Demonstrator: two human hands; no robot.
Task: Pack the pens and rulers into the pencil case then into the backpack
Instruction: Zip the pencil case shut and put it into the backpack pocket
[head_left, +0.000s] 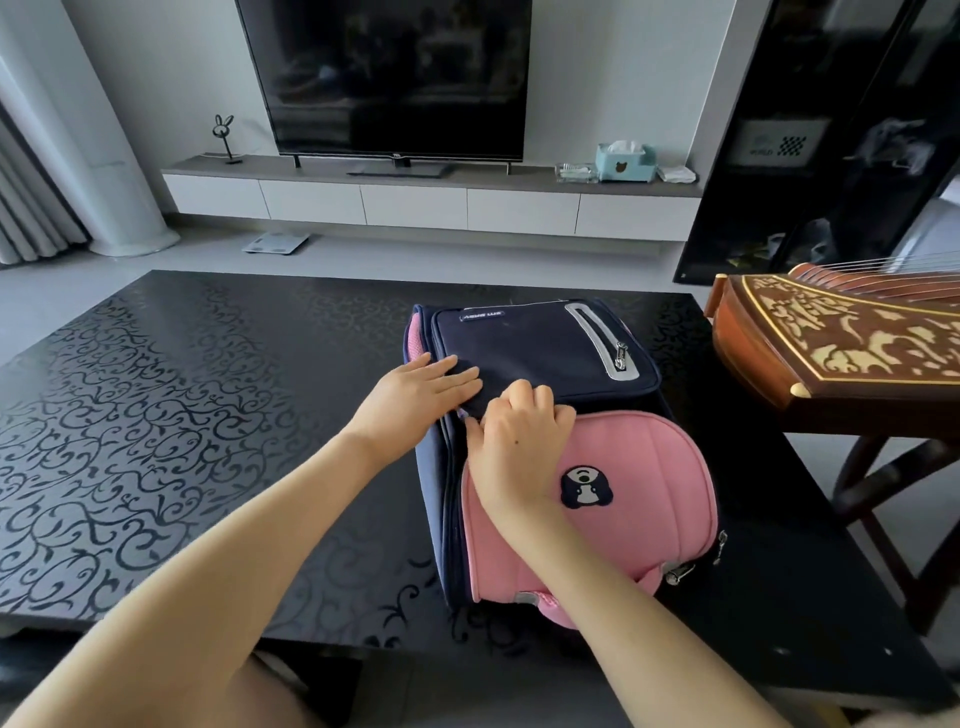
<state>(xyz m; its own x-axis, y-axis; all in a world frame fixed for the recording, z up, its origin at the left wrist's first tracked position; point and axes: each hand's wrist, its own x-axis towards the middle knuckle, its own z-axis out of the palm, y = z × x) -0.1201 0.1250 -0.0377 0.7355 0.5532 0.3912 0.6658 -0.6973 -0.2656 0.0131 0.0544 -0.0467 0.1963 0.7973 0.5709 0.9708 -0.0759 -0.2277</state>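
Living-room floor and a low white TV shelf (415, 205) fill the background, with a dark TV (384, 78), a rabbit figure (224, 136) and a blue tissue box (626, 161) standing on the shelf. A scale (275, 242) lies on the floor below it. Nearer the camera is a black tabletop (208, 415) with a swirling pattern. To its right stands a brown zither (831, 338) on a dark wooden stand.

The backpack (649, 467) lies flat on the right half of the tabletop, with its pink flap toward the person and its navy pocket (530, 348) toward the TV. A zip with a grey border runs down the pocket's right side. A dog patch sits on the pink flap.

The left hand (415, 392) rests flat on the near left corner of the navy pocket, its fingers (457, 376) straight, released and holding nothing. The right hand (514, 441) sits just beside it, where the pink flap meets the navy pocket. Its fingers are curled with the knuckles up and the thumb points left along the seam. The fingertips are hidden, so I cannot tell whether they pinch anything. The two hands are almost touching.
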